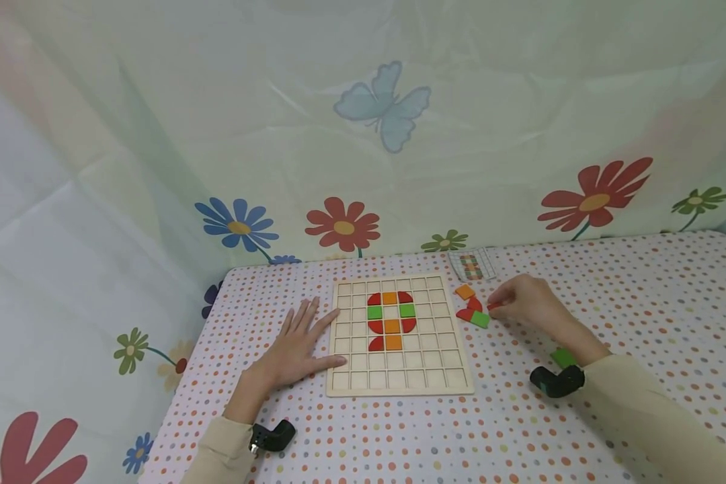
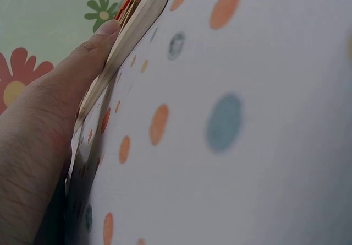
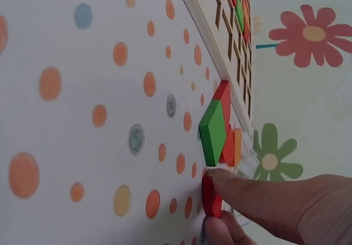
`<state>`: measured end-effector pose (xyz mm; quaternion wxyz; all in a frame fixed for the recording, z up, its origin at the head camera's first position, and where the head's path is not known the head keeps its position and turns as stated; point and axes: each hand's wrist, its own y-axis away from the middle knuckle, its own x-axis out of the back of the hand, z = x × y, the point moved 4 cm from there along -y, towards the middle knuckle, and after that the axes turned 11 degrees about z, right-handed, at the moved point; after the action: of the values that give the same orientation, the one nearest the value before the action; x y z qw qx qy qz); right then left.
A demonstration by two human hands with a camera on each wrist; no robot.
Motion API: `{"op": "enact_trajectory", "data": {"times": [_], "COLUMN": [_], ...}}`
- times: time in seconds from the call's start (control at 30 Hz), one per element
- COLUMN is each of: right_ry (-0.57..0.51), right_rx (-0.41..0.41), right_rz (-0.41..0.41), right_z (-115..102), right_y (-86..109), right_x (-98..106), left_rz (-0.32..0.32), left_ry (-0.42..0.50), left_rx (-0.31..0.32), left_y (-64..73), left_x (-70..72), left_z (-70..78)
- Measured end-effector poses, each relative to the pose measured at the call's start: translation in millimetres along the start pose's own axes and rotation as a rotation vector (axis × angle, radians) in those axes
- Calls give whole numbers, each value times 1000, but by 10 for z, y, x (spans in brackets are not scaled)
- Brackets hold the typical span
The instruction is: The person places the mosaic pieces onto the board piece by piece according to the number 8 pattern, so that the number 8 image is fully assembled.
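A wooden grid board (image 1: 429, 373) lies on the dotted cloth, with red, orange and green tiles set in a ring and a short stem below it. My left hand (image 1: 296, 346) is spread flat at the board's left edge, thumb and fingertips touching its frame. To the right of the board, my right hand (image 1: 526, 302) pinches a red tile (image 3: 211, 195) between thumb and fingers. Close by lie a green square tile (image 1: 480, 319), red tiles (image 1: 463, 314) with a rounded edge and an orange square tile (image 1: 464, 292).
A printed pattern card (image 1: 473, 265) lies behind the loose tiles, near the back edge of the table. Another green tile (image 1: 562, 357) is partly hidden beside the right wrist. Behind the table hangs a flowered curtain (image 1: 490, 134).
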<state>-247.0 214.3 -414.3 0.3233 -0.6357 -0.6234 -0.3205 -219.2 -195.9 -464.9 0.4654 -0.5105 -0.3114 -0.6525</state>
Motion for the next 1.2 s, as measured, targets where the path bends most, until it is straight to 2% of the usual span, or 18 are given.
{"op": "enact_trajectory", "data": {"times": [0.27,0.43,0.7,0.87,1.03,1.2], "right_ry": [30,-9,-150,-181,-194,-222], "right_rx": [-19,-11,81,142,168,230], "right_rz": [32,77,176,220,251,280], "right_z": [-27,25,105,113,99,-43], "right_y": [21,56,164,194,216,259], "right_x": [34,48,-52,-109,-124,-106], "left_rz": [1,2,-2,-4,-13,5], "left_ry": [1,3,5,1,3,4], "left_rx": [-21,-31,-21,-6,-3,-12], "left_y": [-24,-32,-25,-14,-3,-5], "left_x": [13,17,11,-3,-16,-1], "left_z": [10,14,13,1,-13,2]}}
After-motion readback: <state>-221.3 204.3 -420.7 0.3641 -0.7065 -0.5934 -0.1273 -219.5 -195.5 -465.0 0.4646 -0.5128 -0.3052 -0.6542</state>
